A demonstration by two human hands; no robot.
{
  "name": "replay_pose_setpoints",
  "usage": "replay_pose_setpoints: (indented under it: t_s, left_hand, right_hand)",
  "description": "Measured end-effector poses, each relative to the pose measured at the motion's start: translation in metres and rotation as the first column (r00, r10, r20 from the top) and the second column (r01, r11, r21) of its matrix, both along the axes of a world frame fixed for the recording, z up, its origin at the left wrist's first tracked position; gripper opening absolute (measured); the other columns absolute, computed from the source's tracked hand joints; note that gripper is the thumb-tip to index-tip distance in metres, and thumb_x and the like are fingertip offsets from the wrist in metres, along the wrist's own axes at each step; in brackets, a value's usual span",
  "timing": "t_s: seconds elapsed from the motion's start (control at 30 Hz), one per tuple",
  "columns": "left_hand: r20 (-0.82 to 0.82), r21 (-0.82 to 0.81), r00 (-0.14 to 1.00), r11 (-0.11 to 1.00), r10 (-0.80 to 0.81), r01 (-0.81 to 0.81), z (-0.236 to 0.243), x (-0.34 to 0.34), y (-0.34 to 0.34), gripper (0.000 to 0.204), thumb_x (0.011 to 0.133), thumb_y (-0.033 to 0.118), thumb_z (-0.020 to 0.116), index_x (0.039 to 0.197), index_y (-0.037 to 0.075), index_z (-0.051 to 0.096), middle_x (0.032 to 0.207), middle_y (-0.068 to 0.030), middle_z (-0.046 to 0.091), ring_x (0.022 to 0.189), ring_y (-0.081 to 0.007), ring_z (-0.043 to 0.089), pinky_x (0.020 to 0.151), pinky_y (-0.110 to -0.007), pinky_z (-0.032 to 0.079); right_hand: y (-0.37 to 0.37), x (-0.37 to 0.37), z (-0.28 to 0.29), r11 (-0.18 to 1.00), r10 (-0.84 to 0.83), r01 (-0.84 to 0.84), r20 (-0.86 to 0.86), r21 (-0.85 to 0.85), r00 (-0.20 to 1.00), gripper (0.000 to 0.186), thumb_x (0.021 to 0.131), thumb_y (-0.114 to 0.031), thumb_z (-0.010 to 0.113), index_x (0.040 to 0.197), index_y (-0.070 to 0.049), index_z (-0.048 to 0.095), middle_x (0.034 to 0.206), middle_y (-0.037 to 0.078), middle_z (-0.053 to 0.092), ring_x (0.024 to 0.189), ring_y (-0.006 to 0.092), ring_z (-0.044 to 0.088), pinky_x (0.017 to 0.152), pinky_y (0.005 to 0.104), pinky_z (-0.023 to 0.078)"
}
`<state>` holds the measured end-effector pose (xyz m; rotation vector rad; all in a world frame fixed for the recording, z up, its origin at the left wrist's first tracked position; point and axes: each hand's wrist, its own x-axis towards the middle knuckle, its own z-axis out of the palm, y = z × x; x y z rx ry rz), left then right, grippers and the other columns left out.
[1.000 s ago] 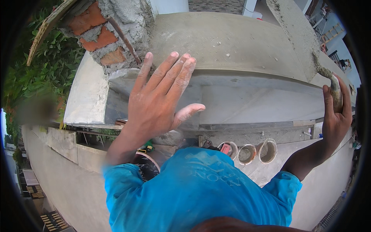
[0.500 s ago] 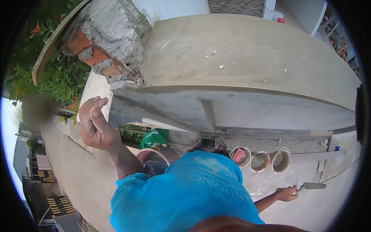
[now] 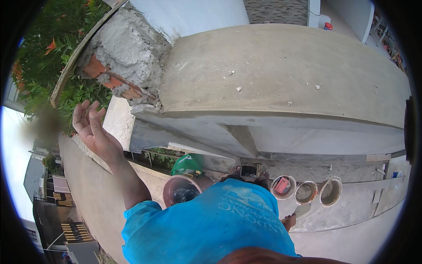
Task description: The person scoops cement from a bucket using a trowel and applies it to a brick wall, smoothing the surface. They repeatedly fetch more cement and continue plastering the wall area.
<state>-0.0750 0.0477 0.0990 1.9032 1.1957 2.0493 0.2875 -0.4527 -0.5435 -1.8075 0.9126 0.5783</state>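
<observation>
My left hand point(image 3: 90, 127) is raised at the left, open, palm showing and fingers loosely apart, holding nothing. It hangs in the air beside the broken brick-and-mortar pillar point(image 3: 118, 57), not touching it. My right hand point(image 3: 289, 222) is low by my hip, mostly hidden behind my blue shirt point(image 3: 206, 229). It grips a small trowel point(image 3: 302, 210), whose blade points toward three round buckets below. In front of me runs a wide grey concrete ledge point(image 3: 281, 75) with small crumbs of mortar on it.
Far below stand three small buckets point(image 3: 305, 192), a brown tub point(image 3: 182, 191) and a green bag point(image 3: 188, 165). Green shrubs with orange flowers point(image 3: 39, 53) fill the left. A low grey wall point(image 3: 83, 189) runs down the left side.
Both hands came off the ledge. My left hand swung out left and uncurled its fingers. My right hand dropped with the trowel and drew in toward my body.
</observation>
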Motion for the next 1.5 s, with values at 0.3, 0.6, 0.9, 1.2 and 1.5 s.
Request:
replay_pose_setpoints:
  t_s: [0.3,0.6,0.9,1.2,1.5]
  left_hand:
    - [0.374,-0.455,0.841,0.713,-0.391,0.534,0.002,-0.018,0.065,0.082,0.106,0.062,0.041,0.162,0.006,0.019,0.165,-0.0118,0.03,0.15,-0.023,0.034,0.121,-0.042,0.031]
    - [0.16,-0.506,0.776,0.624,-0.61,0.595,0.012,-0.028,0.098,0.08,0.108,0.063,0.029,0.161,0.002,0.02,0.16,-0.0089,0.035,0.147,-0.0208,0.034,0.123,-0.04,0.025]
    - [-0.11,-0.376,0.651,0.638,-0.751,0.672,-0.005,-0.054,0.163,0.07,0.109,0.059,0.037,0.152,0.004,0.034,0.146,-0.0064,0.045,0.135,-0.0172,0.042,0.116,-0.034,0.029]
    - [-0.034,-0.339,0.558,0.535,-0.829,0.774,-0.05,-0.055,0.197,0.081,0.108,0.064,0.029,0.158,0.001,0.021,0.158,-0.0112,0.035,0.146,-0.0225,0.035,0.122,-0.038,0.027]
    - [0.014,-0.378,0.56,0.514,-0.828,0.77,-0.032,-0.036,0.163,0.082,0.108,0.064,0.028,0.158,0.0,0.025,0.158,-0.0142,0.037,0.144,-0.0264,0.04,0.121,-0.041,0.031]
  right_hand:
    - [0.029,-0.018,-0.029,0.965,0.182,-0.148,-0.148,0.216,0.972,0.045,0.096,-0.052,0.047,0.114,-0.013,0.062,0.081,0.006,0.053,0.059,0.0252,0.052,0.048,0.0491,0.039]
    - [0.086,-0.057,0.045,0.969,-0.172,0.115,0.263,0.218,0.949,0.033,0.092,-0.028,0.059,0.117,-0.01,0.05,0.083,0.006,0.053,0.057,0.018,0.051,0.045,0.0368,0.041]
    - [0.181,-0.028,0.485,0.786,-0.265,-0.415,0.856,0.458,0.443,0.058,0.108,-0.039,0.048,0.155,-0.008,0.032,0.087,0.004,0.053,0.068,0.011,0.053,0.061,0.0283,0.049]
    - [0.352,-0.148,0.647,0.472,0.103,-0.88,0.987,0.059,0.122,0.058,0.101,-0.028,0.061,0.151,-0.003,0.044,0.103,0.01,0.066,0.073,0.0149,0.062,0.064,0.0302,0.052]
    - [0.416,-0.172,0.651,0.253,-0.014,-0.965,0.998,0.069,0.068,0.052,0.103,-0.027,0.055,0.148,-0.002,0.049,0.115,0.029,0.07,0.105,0.04,0.07,0.092,0.0426,0.052]
